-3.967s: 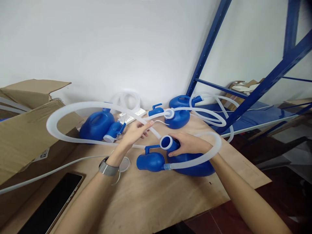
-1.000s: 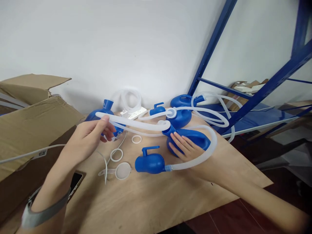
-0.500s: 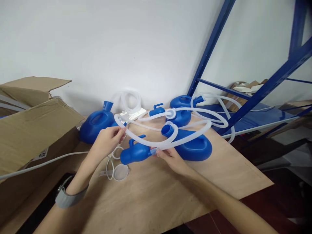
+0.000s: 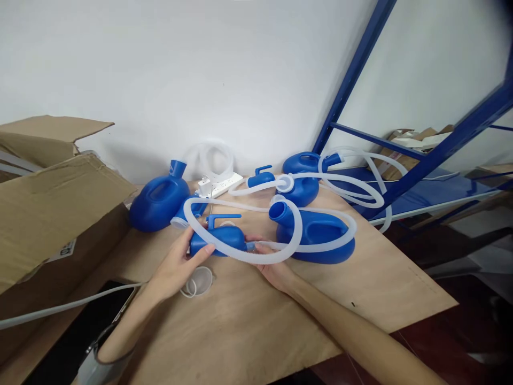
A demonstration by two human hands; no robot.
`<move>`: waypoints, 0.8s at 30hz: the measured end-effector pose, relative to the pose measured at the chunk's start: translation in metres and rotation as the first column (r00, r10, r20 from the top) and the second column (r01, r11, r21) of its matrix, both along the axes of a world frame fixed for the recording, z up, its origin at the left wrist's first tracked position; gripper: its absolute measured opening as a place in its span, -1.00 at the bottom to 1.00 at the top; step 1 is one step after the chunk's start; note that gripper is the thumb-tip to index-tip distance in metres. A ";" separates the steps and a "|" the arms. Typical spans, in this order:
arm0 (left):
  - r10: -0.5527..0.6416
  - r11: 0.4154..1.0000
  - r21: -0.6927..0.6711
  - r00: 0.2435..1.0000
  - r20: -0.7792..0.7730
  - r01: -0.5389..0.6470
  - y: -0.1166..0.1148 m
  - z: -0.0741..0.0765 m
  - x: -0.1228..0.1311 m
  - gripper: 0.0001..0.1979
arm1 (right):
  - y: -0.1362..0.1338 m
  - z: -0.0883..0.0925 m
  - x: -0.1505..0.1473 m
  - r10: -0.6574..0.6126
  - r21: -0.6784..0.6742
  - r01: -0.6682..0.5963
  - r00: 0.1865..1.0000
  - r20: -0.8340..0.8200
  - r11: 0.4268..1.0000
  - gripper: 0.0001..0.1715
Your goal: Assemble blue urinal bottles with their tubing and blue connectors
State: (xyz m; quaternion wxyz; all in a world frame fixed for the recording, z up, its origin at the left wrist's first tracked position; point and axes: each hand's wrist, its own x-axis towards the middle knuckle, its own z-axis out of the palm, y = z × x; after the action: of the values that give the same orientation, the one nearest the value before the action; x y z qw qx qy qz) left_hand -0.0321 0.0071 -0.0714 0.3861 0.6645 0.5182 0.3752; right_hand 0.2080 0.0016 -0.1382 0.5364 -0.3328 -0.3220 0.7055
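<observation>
A small blue funnel piece with a handle (image 4: 218, 239) lies low over the plywood table (image 4: 256, 321). My left hand (image 4: 180, 262) is closed on its left end. My right hand (image 4: 270, 264) pinches the joint where a white corrugated hose (image 4: 256, 258) meets the funnel piece. The hose loops in front of both hands and rises over the spout of a large blue jug (image 4: 316, 235) lying just right of my hands. A white cap (image 4: 200, 279) with a thin ring strap rests under my left wrist.
A second blue jug (image 4: 158, 199) lies at the back left, a third jug (image 4: 300, 179) with hoses at the back right. A white power strip (image 4: 218, 185) is by the wall. An open cardboard box (image 4: 48, 214) stands left, a blue metal rack (image 4: 401, 160) right.
Both hands have come down and closer to the table. My left hand has left the hose end and now grips the funnel piece. The hose loop has dropped around the big jug's spout.
</observation>
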 end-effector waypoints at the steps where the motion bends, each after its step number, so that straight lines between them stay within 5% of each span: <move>1: 0.021 1.000 0.009 1.000 -0.008 -0.021 -0.003 -0.004 0.001 -0.40 | -0.001 0.001 -0.001 0.003 0.004 -0.003 1.000 0.019 1.000 -0.55; 7: 0.231 0.952 0.237 0.962 -0.145 -0.193 -0.013 -0.014 0.014 -0.54 | -0.008 -0.002 -0.014 0.010 0.014 -0.012 0.989 0.150 1.000 -0.41; 12: 0.301 0.917 0.313 0.943 -0.143 -0.246 -0.021 -0.012 0.017 -0.53 | -0.012 -0.002 -0.014 -0.022 0.122 -0.005 0.976 0.218 0.992 -0.55; 19: 0.322 0.942 0.149 0.937 -0.134 -0.302 -0.020 0.005 0.015 -0.45 | -0.021 0.026 0.005 0.011 0.324 -0.149 0.920 0.391 0.934 -0.52; 24: 0.280 0.951 -0.119 0.958 -0.065 -0.286 -0.015 0.010 0.015 -0.36 | -0.025 0.038 0.015 -0.059 0.408 -0.211 0.829 0.556 0.888 -0.54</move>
State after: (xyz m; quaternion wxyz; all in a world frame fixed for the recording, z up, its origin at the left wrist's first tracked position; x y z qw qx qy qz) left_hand -0.0176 -0.0083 -0.0610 0.3574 0.5662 0.6400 0.3769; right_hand 0.2231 -0.0231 -0.1003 0.4530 -0.3750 -0.6318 0.5050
